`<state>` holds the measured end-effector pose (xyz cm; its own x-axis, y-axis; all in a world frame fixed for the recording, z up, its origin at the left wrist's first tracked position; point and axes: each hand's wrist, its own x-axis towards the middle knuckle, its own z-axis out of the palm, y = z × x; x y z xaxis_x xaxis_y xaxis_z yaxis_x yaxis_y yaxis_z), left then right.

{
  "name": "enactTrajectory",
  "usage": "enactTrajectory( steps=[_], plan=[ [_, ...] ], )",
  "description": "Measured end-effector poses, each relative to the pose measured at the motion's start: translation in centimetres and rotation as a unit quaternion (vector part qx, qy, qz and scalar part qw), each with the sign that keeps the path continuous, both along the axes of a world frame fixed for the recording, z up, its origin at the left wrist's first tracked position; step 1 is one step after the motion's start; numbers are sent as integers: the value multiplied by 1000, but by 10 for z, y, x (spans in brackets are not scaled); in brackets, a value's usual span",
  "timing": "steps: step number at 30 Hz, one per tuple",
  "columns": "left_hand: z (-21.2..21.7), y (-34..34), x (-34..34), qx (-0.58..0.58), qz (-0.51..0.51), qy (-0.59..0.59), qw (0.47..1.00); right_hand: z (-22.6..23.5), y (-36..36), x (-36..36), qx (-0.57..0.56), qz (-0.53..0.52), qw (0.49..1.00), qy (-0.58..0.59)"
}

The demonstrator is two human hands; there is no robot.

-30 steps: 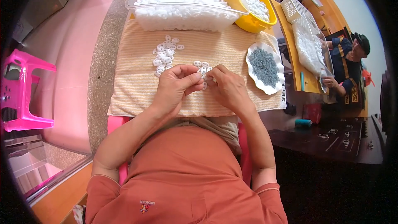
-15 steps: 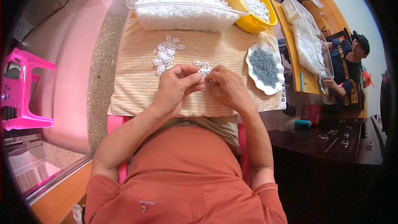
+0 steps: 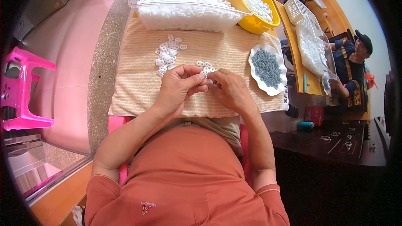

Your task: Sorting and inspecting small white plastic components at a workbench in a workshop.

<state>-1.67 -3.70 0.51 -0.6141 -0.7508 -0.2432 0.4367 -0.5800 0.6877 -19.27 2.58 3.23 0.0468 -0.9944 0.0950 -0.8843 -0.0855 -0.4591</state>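
Over the towel-covered table, my left hand [image 3: 178, 88] pinches a small white two-holed oval piece [image 3: 204, 75] between thumb and fingers. My right hand [image 3: 233, 90] is closed close beside it, its fingertips meeting at that piece; whatever they grip is too small and hidden to name. Just beyond my fingertips lies a small group of similar white two-holed pieces [image 3: 200, 64]. A larger loose heap of them [image 3: 168, 53] sits beyond my left hand. To the right of my right hand, a white wavy-edged plate [image 3: 254, 70] holds many tiny dark grey pieces [image 3: 268, 67].
A clear plastic bin [image 3: 190, 4] full of white pieces stands at the table's far side, beside a yellow basin [image 3: 254, 24] of more. A pink stool [image 3: 31, 88] is at left. On the right, another person [image 3: 351, 67] works at a tray of white pieces [image 3: 310, 50].
My hands stay nearly in place, with only slight movement of the fingers at the white piece. The other person's hand at the tray has shifted a little.
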Motion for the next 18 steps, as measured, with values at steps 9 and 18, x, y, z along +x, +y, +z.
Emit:
enactTrajectory(
  steps=[9, 18],
  plan=[
    [2, 0, 0, 4, 2, -9, 1000, 1, 3, -2, -14, 27, 999, -16],
    [-1, -1, 1, 5, -1, -12, 1000, -8, 7, -14, -24, 3, 990, -140]
  ],
)
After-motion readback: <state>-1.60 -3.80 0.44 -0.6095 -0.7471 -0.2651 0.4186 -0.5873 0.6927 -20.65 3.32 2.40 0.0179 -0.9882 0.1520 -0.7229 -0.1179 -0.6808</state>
